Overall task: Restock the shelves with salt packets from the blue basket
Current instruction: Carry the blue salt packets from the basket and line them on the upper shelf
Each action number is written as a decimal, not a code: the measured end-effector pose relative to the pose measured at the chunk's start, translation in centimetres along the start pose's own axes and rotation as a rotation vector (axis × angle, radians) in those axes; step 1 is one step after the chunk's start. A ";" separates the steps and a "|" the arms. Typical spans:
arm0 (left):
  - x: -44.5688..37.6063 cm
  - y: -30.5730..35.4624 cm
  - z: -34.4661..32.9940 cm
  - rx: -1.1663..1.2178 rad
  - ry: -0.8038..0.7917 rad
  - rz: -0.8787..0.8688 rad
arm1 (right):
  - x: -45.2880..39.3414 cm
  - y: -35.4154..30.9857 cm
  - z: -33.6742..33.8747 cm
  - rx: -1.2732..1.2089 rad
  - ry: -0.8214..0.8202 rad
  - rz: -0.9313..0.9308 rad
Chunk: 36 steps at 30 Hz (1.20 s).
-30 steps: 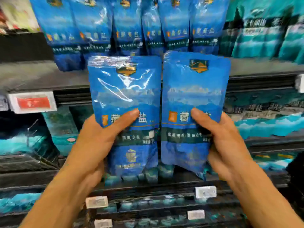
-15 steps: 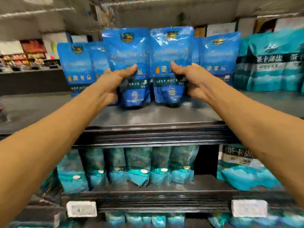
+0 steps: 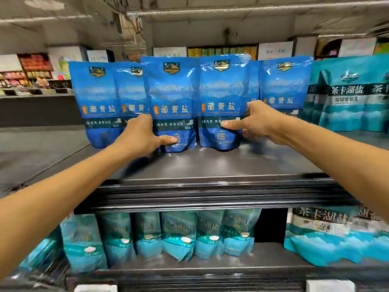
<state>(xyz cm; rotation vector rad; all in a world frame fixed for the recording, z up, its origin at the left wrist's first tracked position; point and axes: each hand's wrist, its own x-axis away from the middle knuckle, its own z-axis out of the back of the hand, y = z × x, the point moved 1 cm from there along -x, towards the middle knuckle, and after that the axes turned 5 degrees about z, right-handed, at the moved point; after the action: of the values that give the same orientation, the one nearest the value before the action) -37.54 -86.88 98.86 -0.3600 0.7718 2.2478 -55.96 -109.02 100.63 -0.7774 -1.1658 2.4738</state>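
Two bare forearms reach forward from the bottom corners toward the top shelf (image 3: 221, 165) of a dark metal store rack. Below the arms, on a lower shelf (image 3: 189, 268), stand teal salt pouches (image 3: 179, 234) in a row, their print blurred.

The left hand (image 3: 139, 137) grips the left salt packet (image 3: 171, 98) at its lower left edge: the thumb lies across the front near the bottom, and the fingers curl out of sight behind the edge. The right hand (image 3: 255, 121) grips the right salt packet (image 3: 223, 95) at its lower right edge, thumb stretched flat across the dark band on the front, fingers wrapped behind. The two thumbs point toward each other, with both packets between them.

Each held packet stands upright, long axis vertical, bottom resting on the shelf top, printed face turned toward the camera. They sit side by side, edges touching or nearly so. Each is a glossy blue pouch with a gold and dark badge near the top seal, a pale mountain scene in the middle, large white characters, and a dark green band above a deeper blue base.

Just beyond the left fingers stand more blue packets (image 3: 96, 102) of the same kind; beyond the right fingers stands another blue packet (image 3: 284, 85). Farther right are teal bags (image 3: 347, 95). Far behind, blurred store shelving (image 3: 33, 70) shows.
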 end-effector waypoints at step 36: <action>3.8 2.7 2.0 0.126 0.165 -0.087 | 6.8 -4.8 -2.7 -0.350 0.118 0.013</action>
<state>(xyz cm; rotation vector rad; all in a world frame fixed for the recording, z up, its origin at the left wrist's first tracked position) -42.21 -85.08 99.84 -0.5129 0.9604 2.0958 -59.65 -101.12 100.62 -1.0096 -1.5734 2.2255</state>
